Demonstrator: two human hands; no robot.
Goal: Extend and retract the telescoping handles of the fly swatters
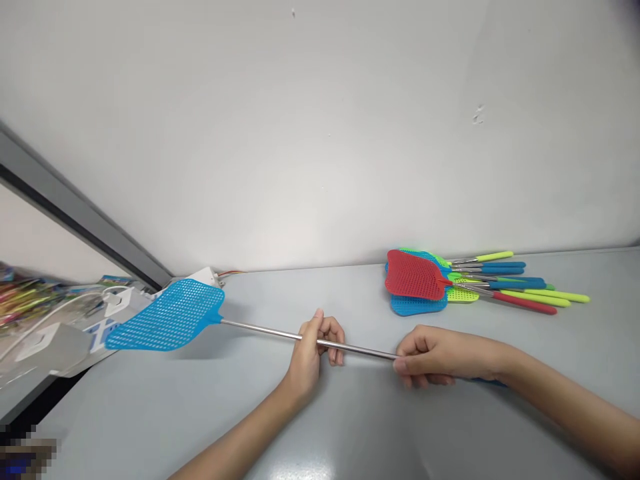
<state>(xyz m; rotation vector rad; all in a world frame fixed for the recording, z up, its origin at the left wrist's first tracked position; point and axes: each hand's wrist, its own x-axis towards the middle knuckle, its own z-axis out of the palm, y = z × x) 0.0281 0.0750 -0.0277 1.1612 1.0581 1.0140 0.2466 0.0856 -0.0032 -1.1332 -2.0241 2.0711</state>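
I hold a blue fly swatter [170, 316] level above the grey table [210, 413], its mesh head pointing left. Its thin metal rod [260, 329] is drawn out long. My left hand [316, 347] is closed around the middle of the rod. My right hand [430, 357] is closed on the rod's right end, where a bit of the blue handle [487, 382] shows under the wrist. Both forearms come in from the bottom edge.
A pile of several fly swatters [425, 283], red, blue and green with coloured handles, lies at the back right by the white wall [320, 133]. A white power strip with cables [207, 275] and packaging sit at the left edge.
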